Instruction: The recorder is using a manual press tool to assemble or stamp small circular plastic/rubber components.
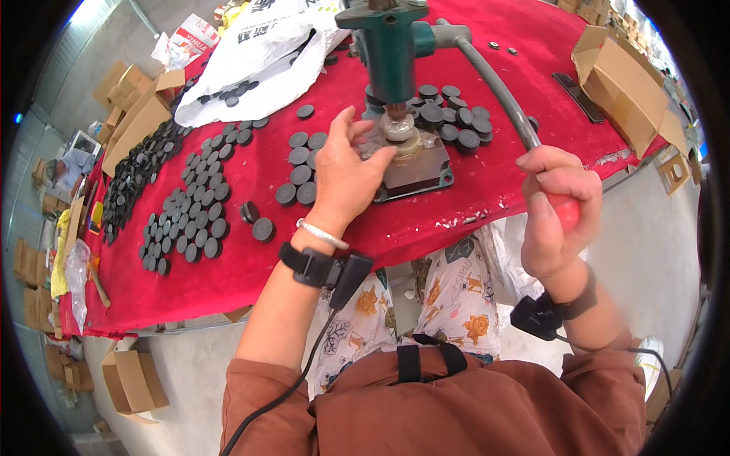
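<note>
A green hand press (389, 68) stands on the red-covered table, its ram down on a pale round piece (398, 128) above the metal base (422, 169). My left hand (342, 169) is beside that piece, thumb and fingers apart, holding nothing that I can see. The fingertips are close to the die; whether they touch it I cannot tell. My right hand (549, 228) is closed round the red knob (564, 210) at the end of the press's grey lever (498, 83), which slants down toward me. Black round discs (296, 175) lie left of my left hand.
More black discs (468, 140) sit behind the base, and a large heap (141, 171) covers the table's left. A white sack (266, 53) lies at the back. On the right are a dark phone-like slab (578, 97) and an open cardboard box (623, 91).
</note>
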The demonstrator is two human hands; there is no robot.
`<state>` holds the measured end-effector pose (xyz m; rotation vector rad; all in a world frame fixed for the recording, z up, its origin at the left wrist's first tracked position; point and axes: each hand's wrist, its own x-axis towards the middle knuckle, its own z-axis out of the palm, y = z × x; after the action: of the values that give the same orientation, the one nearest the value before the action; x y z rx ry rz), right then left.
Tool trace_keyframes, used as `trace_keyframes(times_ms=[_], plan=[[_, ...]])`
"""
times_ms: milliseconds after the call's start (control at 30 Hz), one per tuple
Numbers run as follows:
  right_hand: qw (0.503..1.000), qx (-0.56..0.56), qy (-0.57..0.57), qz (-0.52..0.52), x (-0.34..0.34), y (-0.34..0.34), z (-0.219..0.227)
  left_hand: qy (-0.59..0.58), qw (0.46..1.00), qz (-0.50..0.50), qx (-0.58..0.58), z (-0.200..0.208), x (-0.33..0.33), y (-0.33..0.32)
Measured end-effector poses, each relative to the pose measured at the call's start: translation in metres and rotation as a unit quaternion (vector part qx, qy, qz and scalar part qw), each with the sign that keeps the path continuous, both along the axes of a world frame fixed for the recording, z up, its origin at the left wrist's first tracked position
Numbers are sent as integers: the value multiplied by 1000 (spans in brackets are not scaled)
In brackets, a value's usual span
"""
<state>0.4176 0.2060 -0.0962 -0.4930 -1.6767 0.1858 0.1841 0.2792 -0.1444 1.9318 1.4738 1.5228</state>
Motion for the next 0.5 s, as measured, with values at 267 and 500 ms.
trace_keyframes(times_ms=[267, 500], plan=[[999, -42, -18, 22, 7, 3, 11, 357, 921, 119, -100, 18, -50, -40], [952, -46, -234, -193, 7, 23, 119, 452, 849, 163, -219, 33, -39, -34]])
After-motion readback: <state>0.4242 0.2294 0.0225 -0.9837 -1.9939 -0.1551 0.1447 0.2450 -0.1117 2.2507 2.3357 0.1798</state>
